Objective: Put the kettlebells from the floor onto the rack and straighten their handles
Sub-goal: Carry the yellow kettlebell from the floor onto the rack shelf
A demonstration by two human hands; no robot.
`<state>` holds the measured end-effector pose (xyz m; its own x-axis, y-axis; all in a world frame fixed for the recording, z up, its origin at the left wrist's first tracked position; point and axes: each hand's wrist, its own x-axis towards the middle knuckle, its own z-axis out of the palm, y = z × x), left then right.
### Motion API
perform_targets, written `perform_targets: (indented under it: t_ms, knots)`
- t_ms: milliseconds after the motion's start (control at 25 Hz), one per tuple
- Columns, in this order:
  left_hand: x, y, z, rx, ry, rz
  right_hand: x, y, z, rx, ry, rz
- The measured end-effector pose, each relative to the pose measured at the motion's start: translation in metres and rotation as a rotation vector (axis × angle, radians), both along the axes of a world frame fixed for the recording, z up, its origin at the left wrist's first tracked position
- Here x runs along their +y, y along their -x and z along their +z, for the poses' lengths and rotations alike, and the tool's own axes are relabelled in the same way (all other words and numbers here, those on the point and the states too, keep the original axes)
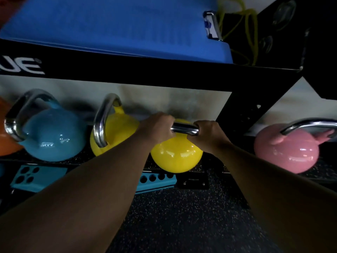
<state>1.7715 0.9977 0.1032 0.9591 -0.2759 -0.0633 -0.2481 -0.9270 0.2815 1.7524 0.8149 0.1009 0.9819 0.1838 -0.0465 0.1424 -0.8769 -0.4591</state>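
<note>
A yellow kettlebell [176,155] sits at the front edge of the black rack's low shelf [197,168]. Both my hands grip its chrome handle [184,129]: my left hand [156,127] on the left end, my right hand [207,135] on the right end. The handle lies crosswise, left to right. To its left stands a second yellow kettlebell [118,130] with its handle turned edge-on, then a light blue kettlebell [52,136] with its handle angled to the left. An orange kettlebell [7,143] shows at the far left edge.
A pink kettlebell [288,150] sits to the right, beyond the rack's black upright [235,110]. A blue mat [118,24] lies on the shelf above, with yellow-green bands [248,24] beside it. Teal perforated blocks [36,177] lie under the shelf. Black speckled rubber floor [182,216] is in front.
</note>
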Motion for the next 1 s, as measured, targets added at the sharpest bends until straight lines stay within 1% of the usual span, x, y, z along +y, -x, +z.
perform_targets:
  t_ms: [120, 240, 320, 600, 760, 880, 1000]
  knots:
    - [-0.004, -0.026, -0.003, 0.003, 0.050, 0.045, 0.005, -0.027, -0.006, -0.002, -0.040, -0.052]
    - [-0.007, -0.045, -0.009, 0.001, 0.047, 0.097, 0.009, -0.047, -0.019, -0.043, -0.098, -0.107]
    - [-0.007, -0.046, -0.013, -0.028, 0.044, 0.102, 0.008, -0.050, -0.024, -0.060, -0.102, -0.101]
    - [-0.005, -0.040, -0.015, -0.083, 0.073, 0.083, 0.007, -0.051, -0.025, -0.030, -0.121, -0.102]
    - [-0.006, -0.040, -0.017, -0.105, 0.087, 0.101, 0.008, -0.051, -0.023, -0.024, -0.073, -0.113]
    - [-0.007, -0.032, -0.009, -0.150, 0.014, 0.075, 0.015, -0.039, -0.018, -0.072, -0.034, -0.113]
    - [-0.009, -0.005, -0.005, -0.258, -0.139, -0.043, 0.017, -0.010, -0.014, -0.192, -0.015, -0.001]
